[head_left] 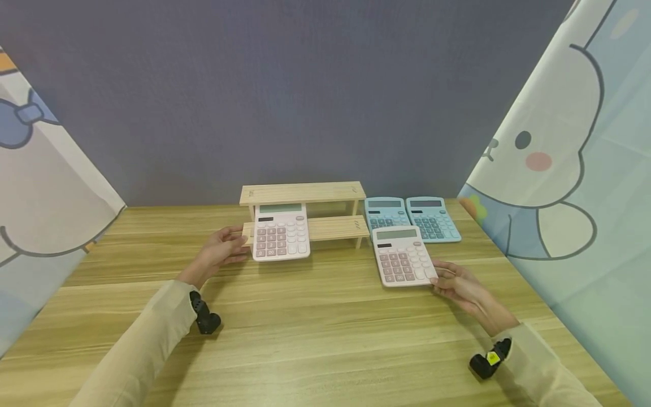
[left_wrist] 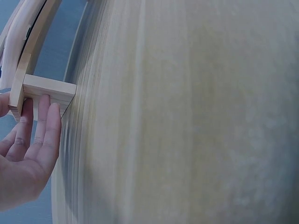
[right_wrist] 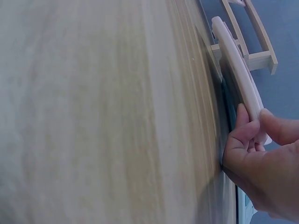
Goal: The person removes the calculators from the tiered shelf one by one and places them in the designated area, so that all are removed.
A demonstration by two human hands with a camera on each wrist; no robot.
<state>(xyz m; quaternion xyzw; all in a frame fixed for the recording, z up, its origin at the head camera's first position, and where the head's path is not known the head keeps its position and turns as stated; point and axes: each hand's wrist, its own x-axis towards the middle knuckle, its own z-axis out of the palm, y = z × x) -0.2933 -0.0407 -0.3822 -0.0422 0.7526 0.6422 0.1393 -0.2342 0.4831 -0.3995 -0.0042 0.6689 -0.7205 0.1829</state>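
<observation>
A two-tier wooden rack [head_left: 330, 228] stands at the back of the table, and a pink-white calculator [head_left: 281, 233] leans on its lower tier. My left hand [head_left: 216, 254] grips the left end of that tier; in the left wrist view the hand [left_wrist: 30, 154] has its thumb on the board [left_wrist: 17, 88] and fingers under it. My right hand [head_left: 463, 291] pinches the lower right corner of a second pink-white calculator [head_left: 404, 257]. In the right wrist view the hand [right_wrist: 266, 163] holds this calculator [right_wrist: 240, 77] between thumb and curled fingers, raised off the table.
Two blue calculators [head_left: 385, 212] [head_left: 432, 220] lie side by side right of the rack, one partly covered by the held calculator. A dark grey panel [head_left: 305, 102] rises behind the table, with cartoon-printed cloth [head_left: 569, 169] at both sides.
</observation>
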